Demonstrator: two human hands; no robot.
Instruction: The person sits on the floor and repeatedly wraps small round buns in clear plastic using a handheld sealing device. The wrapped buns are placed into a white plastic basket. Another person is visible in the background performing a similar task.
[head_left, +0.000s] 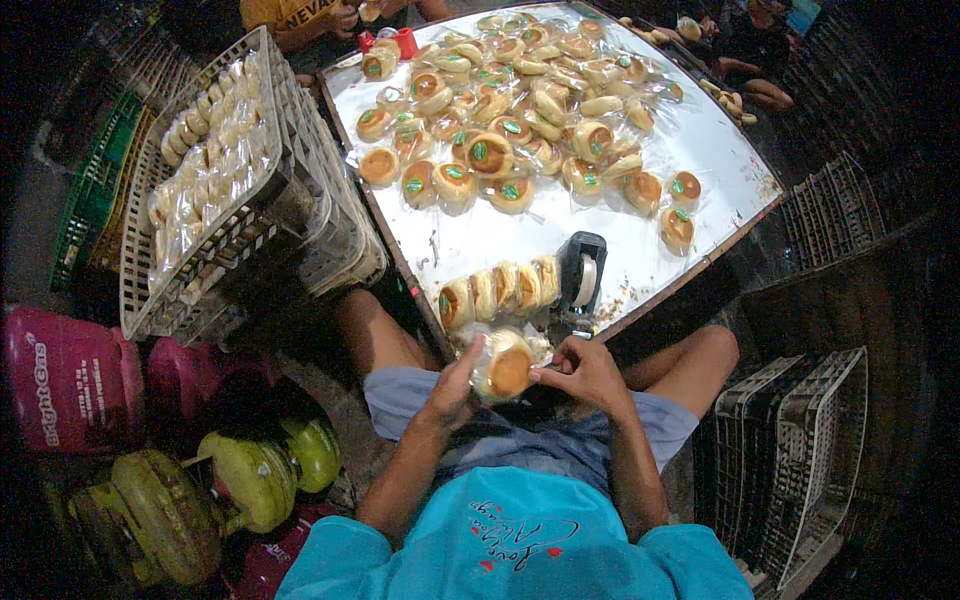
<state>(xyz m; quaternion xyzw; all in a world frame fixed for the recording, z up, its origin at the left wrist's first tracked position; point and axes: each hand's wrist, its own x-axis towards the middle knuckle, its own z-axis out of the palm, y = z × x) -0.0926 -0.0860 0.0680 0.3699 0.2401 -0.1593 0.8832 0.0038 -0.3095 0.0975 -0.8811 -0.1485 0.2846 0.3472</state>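
Observation:
A round bun in clear plastic wrap (508, 369) is held above my lap, its browned face turned up. My left hand (455, 384) grips its left side. At the right edge, my right hand (585, 373) pinches the plastic between thumb and fingers. Just beyond my hands, a row of wrapped buns (501, 291) stands on edge along the near corner of the white table (495, 236). Right of that row sits a black tape dispenser (583, 274) with a roll of tape in it.
Many wrapped buns (491, 154) with green labels cover the far table. A plastic crate (259, 191) of packed buns stands at left, above stacked crates. Gas cylinders (251, 480) lie lower left; more crates (787, 450) stand at right. Other people's hands (345, 16) handle buns at the far side.

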